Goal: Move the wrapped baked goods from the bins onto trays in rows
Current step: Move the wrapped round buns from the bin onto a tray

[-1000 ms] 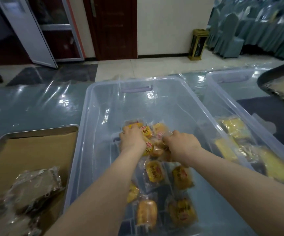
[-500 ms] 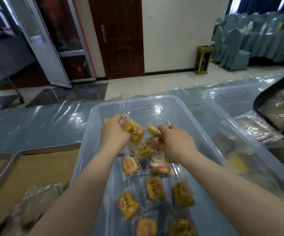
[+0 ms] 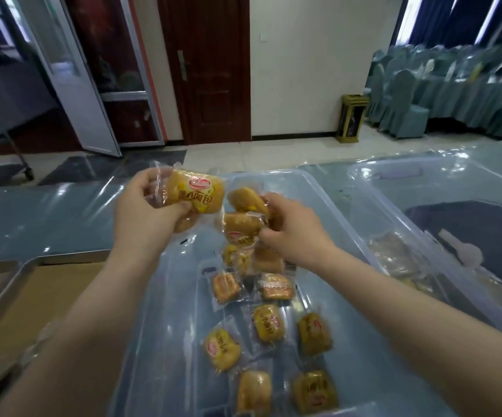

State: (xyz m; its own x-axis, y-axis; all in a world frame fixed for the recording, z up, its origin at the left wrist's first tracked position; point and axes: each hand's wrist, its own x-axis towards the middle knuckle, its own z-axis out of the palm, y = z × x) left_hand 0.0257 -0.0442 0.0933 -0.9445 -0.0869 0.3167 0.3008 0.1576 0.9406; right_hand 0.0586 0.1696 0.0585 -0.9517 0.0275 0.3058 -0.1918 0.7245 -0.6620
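My left hand (image 3: pixel 144 212) grips wrapped yellow buns (image 3: pixel 195 194) above the far left of the clear plastic bin (image 3: pixel 319 188). My right hand (image 3: pixel 291 233) pinches a hanging cluster of several wrapped buns (image 3: pixel 243 227) over the bin's middle. More wrapped buns (image 3: pixel 266 323) lie loose on the bin floor below my forearms. A metal tray (image 3: pixel 0 299) lined with brown paper sits left of the bin, near my left forearm.
A second clear bin (image 3: pixel 442 182) with wrapped goods stands to the right. Shiny plastic sheeting (image 3: pixel 39 218) covers the table. Beyond are tiled floor, a dark wooden door (image 3: pixel 207 70), a gold waste bin (image 3: pixel 352 118) and covered chairs (image 3: pixel 406 103).
Both hands have risen out of the bin with wrapped buns in them, from its floor to above its far rim. The view has tilted upward.
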